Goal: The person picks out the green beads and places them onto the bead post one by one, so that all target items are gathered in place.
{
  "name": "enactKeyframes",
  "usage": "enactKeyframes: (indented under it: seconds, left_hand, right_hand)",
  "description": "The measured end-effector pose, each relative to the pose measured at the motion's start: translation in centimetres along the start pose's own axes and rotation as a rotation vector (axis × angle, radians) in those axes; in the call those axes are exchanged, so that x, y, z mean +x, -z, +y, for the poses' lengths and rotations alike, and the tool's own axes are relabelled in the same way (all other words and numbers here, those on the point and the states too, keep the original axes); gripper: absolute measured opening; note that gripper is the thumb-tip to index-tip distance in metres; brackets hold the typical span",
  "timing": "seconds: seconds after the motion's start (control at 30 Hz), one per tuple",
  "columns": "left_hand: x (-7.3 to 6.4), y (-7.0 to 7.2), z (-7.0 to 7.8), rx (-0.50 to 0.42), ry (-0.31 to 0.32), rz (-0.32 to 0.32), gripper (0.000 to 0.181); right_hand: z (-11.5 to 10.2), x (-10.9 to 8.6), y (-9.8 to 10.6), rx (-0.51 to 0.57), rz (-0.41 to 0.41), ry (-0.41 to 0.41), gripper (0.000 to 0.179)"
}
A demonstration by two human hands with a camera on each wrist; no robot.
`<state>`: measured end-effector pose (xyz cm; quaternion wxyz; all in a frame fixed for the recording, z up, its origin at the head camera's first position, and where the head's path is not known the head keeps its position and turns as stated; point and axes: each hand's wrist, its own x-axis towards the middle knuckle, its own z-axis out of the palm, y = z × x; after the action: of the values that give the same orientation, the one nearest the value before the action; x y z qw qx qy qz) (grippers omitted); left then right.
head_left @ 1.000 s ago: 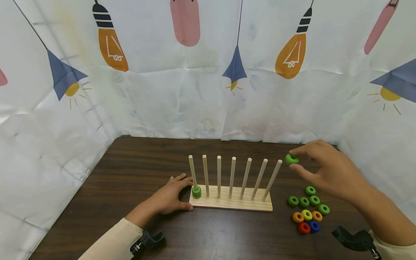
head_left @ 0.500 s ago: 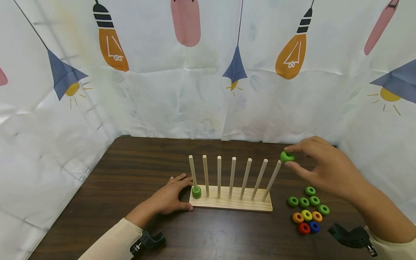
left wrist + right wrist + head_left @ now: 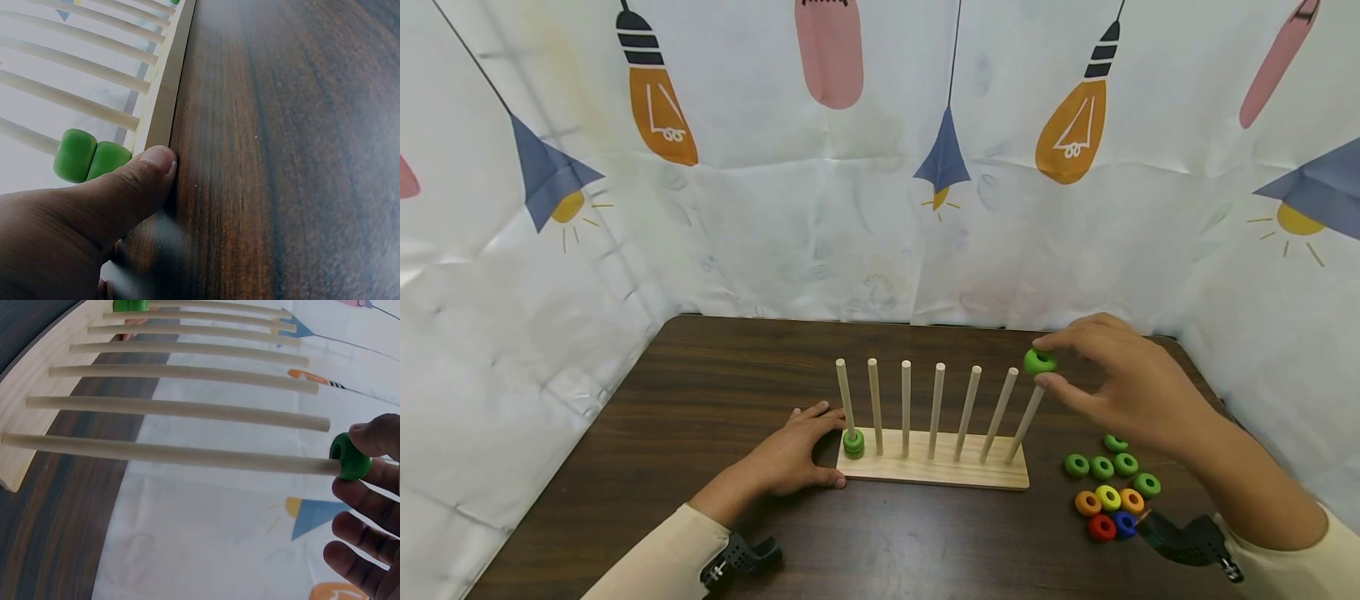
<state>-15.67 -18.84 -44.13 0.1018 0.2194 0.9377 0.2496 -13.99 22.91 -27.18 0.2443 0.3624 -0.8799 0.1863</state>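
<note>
Bracing the rack (image 3: pixel 917 472) at its left end, the left hand (image 3: pixel 786 457) sets its thumb on the front edge and its fingers toward the back corner, the base held between them. Just beside that hand, two stacked rings (image 3: pixel 853 443), both green, sit low on the leftmost peg (image 3: pixel 845 396). Five more pegs stand between it and the rightmost peg (image 3: pixel 1026 423), where the right hand (image 3: pixel 1120 383) pinches a green ring (image 3: pixel 1040 361) between thumb and finger, its other fingers spread apart. The ring lies out at the fingertips, right at the peg's tip, its hole toward the peg; whether the tip is inside cannot be told. The table's left edge (image 3: pixel 580 450) slants well apart from the left hand, with dark wood between. Behind the rack, a strip of wood runs to the back edge and the sheet (image 3: pixel 820 250); in front, wood reaches toward the person. Past the rack's right end, after a gap, loose rings cluster: five green, then orange and yellow, then red (image 3: pixel 1102 527) and blue (image 3: pixel 1124 524). The right forearm crosses the table's right edge.
</note>
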Motion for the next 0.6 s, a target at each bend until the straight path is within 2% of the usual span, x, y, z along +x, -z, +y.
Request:
enactKeyframes:
  seconds: [0.6]
  left_hand:
    - [0.0, 0.0, -0.1, 0.006, -0.012, 0.000, 0.074]
  right_hand:
    - [-1.0, 1.2, -1.1, 0.043, -0.007, 0.022, 0.046]
